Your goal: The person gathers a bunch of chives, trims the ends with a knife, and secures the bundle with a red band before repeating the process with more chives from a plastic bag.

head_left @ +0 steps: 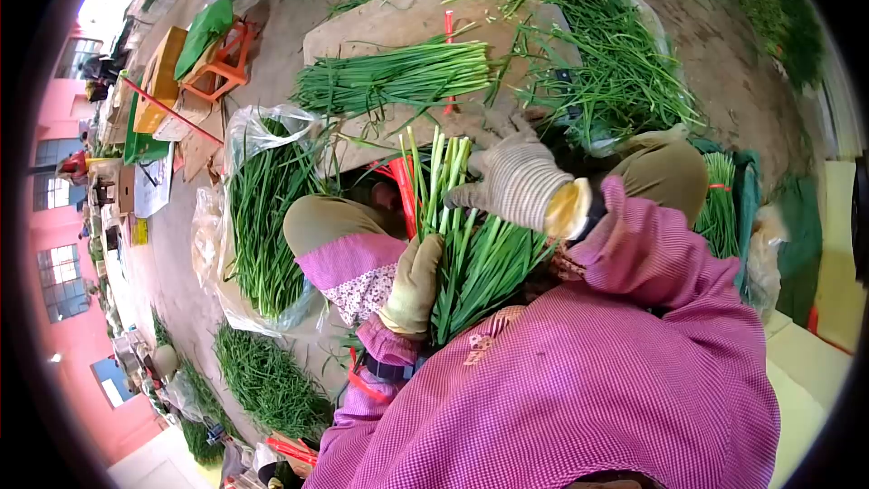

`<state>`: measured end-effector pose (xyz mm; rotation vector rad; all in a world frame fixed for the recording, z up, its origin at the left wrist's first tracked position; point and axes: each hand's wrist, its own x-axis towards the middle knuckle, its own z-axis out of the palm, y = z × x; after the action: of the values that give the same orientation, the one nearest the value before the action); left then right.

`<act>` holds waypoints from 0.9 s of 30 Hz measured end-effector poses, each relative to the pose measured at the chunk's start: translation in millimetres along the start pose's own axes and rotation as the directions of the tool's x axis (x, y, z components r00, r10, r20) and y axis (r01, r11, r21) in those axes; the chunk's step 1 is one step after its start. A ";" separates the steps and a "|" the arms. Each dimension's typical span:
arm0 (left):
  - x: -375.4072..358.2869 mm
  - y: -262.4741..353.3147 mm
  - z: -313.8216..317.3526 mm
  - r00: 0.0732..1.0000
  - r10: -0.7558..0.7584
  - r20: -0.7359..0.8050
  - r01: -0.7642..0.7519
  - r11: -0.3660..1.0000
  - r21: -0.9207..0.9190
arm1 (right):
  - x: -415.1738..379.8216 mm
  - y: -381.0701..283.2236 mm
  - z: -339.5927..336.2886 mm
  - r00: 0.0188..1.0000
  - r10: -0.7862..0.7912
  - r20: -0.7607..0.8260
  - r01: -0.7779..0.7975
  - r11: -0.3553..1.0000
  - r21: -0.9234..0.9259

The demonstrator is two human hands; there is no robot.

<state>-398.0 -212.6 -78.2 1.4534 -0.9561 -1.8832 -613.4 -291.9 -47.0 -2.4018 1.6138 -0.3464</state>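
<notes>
Clasping green stalks (pixel 484 258) mid-frame in the left hand (pixel 413 285), with fingers of the right hand (pixel 516 177) spread wide alongside—best gripped snugly, never crushed.

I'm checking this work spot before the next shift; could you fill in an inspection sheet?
Surface: tan board on the floor, partly covered.
Job's things: green stalk bunch in hand; second bunch lying on the board; loose heap beyond the right hand.
Clutter: stray stalks on board and floor; crumpled clear plastic at left.
Hands: gloved left hand grips the bunch; gloved right hand is spread by its pale ends, contact unclear.
Cables: nothing seen.
Surroundings: orange stool, pink wall.
</notes>
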 end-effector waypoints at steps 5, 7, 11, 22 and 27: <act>-4.7 14.0 3.2 0.998 -0.024 0.050 0.029 0.994 -0.105 | 2.8 35.5 27.2 0.966 -0.256 0.022 0.245 0.943 0.223; -3.4 15.0 3.6 0.994 -0.068 0.084 0.081 0.983 -0.165 | 15.4 34.2 -20.1 0.901 0.424 0.087 -0.427 0.836 0.345; -1.4 8.7 1.1 0.995 -0.031 0.095 0.041 0.993 -0.108 | 4.2 42.5 -60.6 0.909 0.356 -0.215 -0.211 0.841 0.499; -7.9 12.8 6.4 1.000 0.006 -0.012 -0.007 0.997 -0.083 | -15.6 6.2 -1.0 0.948 -0.308 0.075 0.238 0.848 0.473; -1.3 2.8 -2.2 0.995 -0.018 0.096 0.022 0.999 -0.048 | -10.6 141.9 -42.7 0.874 0.404 -0.270 -0.155 0.759 0.632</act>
<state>-395.4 -213.6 -75.5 1.3603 -0.9358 -1.9918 -754.9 -336.8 -52.0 -1.6395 1.6588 -1.1479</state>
